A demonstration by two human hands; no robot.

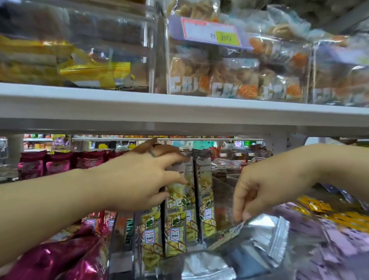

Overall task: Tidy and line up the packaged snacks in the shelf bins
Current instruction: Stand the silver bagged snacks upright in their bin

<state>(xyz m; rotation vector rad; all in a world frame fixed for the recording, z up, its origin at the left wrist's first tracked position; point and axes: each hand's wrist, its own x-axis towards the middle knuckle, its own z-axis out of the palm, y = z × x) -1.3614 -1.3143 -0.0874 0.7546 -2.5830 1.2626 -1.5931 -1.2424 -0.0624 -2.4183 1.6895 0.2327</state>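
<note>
Snack packets (175, 228), green and yellow, stand upright in a clear bin (122, 257) at centre frame. Nearest me, at lower centre, my right hand (261, 189) pinches the corner of a silver packet (266, 238). Just beyond, my left hand (139, 180) grips the upright packets' tops. Magenta bags (57, 260) fill the lower left; a price tag (208, 31) hangs at upper centre.

Glossy green-yellow plastic snack packs (175, 226) by the left hand (139, 180); crinkled, shiny silver foil packets (275, 237) under the right hand (261, 191).
</note>
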